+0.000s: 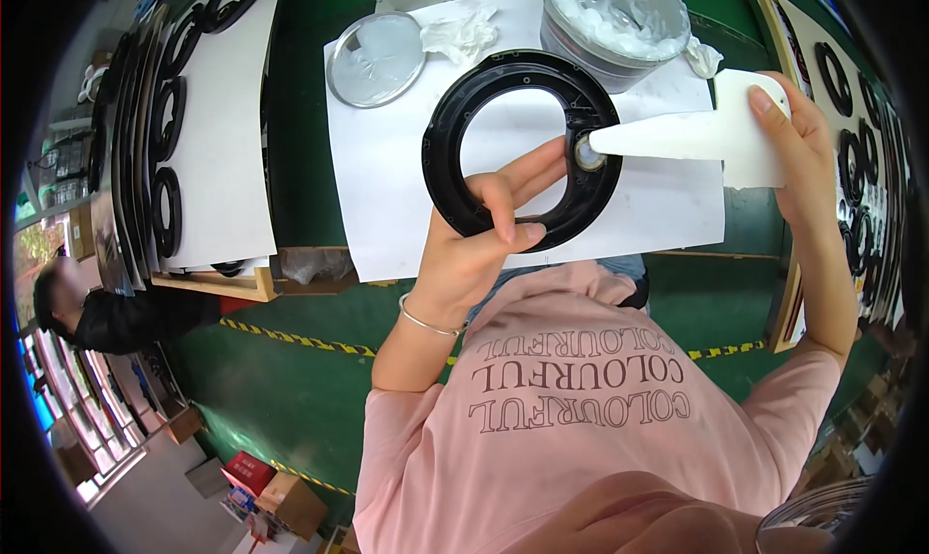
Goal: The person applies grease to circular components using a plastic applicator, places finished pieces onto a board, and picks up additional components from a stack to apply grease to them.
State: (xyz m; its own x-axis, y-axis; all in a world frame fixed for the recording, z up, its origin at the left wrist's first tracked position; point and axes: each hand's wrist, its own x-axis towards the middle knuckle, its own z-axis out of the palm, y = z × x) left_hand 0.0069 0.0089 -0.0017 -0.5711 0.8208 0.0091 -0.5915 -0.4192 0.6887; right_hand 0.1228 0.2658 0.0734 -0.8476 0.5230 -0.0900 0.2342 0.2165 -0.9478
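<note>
My left hand (pixel 484 225) grips a black plastic ring-shaped part (pixel 447 157) by its lower left rim, with fingers reaching through the centre hole. On the ring's right side is a small round socket (pixel 589 152) with a pale rim. My right hand (pixel 799 138) pinches the wide end of a white flat spatula (pixel 687 136). Its narrow tip touches or hovers just over the socket; I cannot tell which. Above the ring stands a tub (pixel 605 56) of white grease, its contents heaped and smeared.
White paper (pixel 387 206) covers the green bench. A round clear lid (pixel 377 60) and crumpled tissue (pixel 462 35) lie at the upper left. Boards with black rings (pixel 167 212) are stacked on the left, and more rings (pixel 832 78) lie on the right. Another person (pixel 116 312) is at far left.
</note>
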